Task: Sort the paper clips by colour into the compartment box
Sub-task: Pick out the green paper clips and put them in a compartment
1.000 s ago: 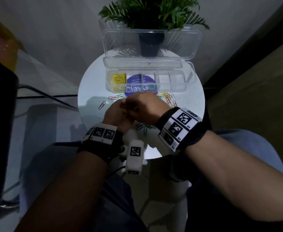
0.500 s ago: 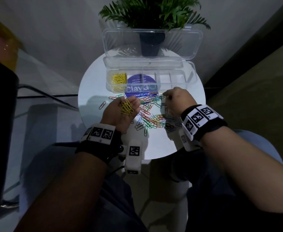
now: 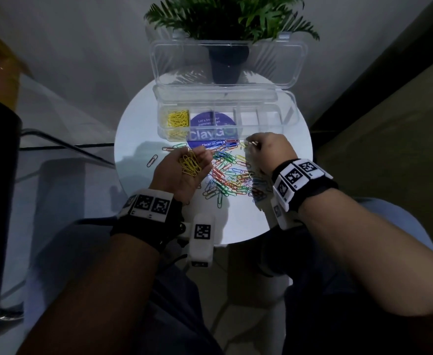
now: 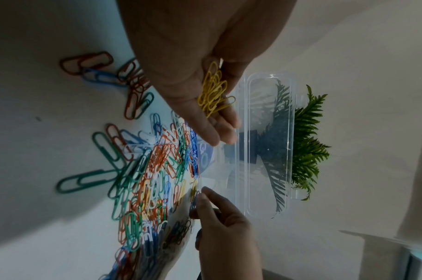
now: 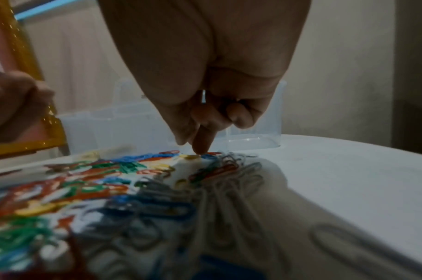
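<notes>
The clear compartment box [image 3: 291,119] stands open at the back of the round white table [image 3: 133,139]. Its leftmost compartment holds yellow clips [image 3: 177,119]; the other compartments look bare. A mixed-colour pile of paper clips [image 3: 228,172] lies in front of the box. My left hand [image 3: 197,157] is palm up beside the pile and cups a bunch of yellow paper clips [image 3: 189,163] [image 4: 213,91] in lightly curled fingers. My right hand [image 3: 252,146] [image 5: 191,145] is at the pile's far right edge. Its index finger and thumb pinch down at a yellow clip [image 5: 190,156] lying on the table; its other fingers are curled in.
The box lid [image 3: 282,55] leans back against a potted plant [image 3: 227,60]. A blue round sticker [image 3: 211,121] shows through the box floor. A stray clip [image 3: 152,160] lies left of my left hand. My knees are under the table's near edge.
One second ago my right hand was over my left palm. It has since moved right to the pile's far edge. My left hand stayed put, its yellow clips now uncovered.
</notes>
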A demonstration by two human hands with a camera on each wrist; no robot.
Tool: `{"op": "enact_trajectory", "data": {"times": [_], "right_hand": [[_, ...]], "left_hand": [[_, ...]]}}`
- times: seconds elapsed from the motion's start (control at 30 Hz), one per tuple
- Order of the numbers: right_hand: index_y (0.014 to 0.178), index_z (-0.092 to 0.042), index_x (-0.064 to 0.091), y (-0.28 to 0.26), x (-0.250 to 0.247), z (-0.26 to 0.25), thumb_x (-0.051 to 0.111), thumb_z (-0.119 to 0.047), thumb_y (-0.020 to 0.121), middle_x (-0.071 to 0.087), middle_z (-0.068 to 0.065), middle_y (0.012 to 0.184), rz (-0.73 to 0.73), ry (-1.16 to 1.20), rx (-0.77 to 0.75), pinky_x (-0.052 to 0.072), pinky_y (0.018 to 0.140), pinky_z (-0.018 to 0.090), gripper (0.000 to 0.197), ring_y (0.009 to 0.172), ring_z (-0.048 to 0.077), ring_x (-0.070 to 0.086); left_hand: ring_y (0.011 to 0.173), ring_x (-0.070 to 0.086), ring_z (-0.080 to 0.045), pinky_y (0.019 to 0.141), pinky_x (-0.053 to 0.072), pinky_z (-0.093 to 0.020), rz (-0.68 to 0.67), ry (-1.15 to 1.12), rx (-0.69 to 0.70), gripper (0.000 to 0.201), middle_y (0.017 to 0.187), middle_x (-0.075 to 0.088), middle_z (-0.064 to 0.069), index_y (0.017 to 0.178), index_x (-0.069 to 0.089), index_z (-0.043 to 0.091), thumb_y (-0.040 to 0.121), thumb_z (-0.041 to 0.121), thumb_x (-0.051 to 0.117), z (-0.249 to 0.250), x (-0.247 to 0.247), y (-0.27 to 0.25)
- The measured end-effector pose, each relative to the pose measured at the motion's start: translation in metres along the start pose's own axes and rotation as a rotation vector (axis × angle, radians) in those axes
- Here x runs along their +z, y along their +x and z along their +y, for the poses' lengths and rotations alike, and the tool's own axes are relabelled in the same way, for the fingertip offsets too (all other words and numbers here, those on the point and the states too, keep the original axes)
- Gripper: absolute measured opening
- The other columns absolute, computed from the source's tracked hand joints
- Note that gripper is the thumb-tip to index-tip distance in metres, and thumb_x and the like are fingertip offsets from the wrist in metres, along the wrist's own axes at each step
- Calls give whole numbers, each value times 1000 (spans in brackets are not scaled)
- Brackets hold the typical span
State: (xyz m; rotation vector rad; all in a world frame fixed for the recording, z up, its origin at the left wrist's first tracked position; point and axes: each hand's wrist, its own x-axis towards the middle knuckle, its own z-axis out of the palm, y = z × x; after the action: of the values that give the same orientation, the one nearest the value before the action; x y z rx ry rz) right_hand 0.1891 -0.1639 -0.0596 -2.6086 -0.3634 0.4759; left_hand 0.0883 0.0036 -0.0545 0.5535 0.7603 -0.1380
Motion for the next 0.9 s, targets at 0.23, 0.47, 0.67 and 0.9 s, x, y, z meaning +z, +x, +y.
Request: {"op": "enact_trajectory", "data": {"times": [0.23, 0.47, 0.67, 0.9], "right_hand": [[99, -13, 69, 9, 8, 4, 63, -21, 84, 64, 12, 107, -35, -102, -31, 48, 85, 35, 19, 100, 30, 59], [97, -8, 70, 4, 6, -1, 56, -20, 87, 60, 15, 104, 7, -143, -124, 47, 81, 35, 21, 97, 32, 58], [103, -9, 69, 2, 15, -2, 55, -20, 88, 59, 16, 110, -67, -257, -135, 46, 82, 34, 23, 102, 34, 57], [104, 0, 62, 8, 15, -5, 52, -16, 88, 56, 21, 112, -133, -224, -107, 44, 84, 34, 25, 101, 36, 57]], "left_hand": [[55, 67, -13, 56, 56, -22, 15, -2, -7, 53, 63, 69, -8, 64, 69, 4, 98, 19, 32, 1, 1, -1], [54, 67, -13, 56, 56, -22, 32, 5, 5, 47, 62, 69, -7, 72, 65, 4, 99, 20, 30, 2, 1, -2], [54, 67, -12, 56, 55, -21, 31, -4, -3, 37, 61, 68, -7, 80, 57, 4, 99, 20, 30, 3, 2, -3], [54, 67, -14, 54, 56, -23, 21, -19, -10, 47, 62, 68, -8, 70, 66, 3, 98, 19, 31, 4, 1, -2]]}}
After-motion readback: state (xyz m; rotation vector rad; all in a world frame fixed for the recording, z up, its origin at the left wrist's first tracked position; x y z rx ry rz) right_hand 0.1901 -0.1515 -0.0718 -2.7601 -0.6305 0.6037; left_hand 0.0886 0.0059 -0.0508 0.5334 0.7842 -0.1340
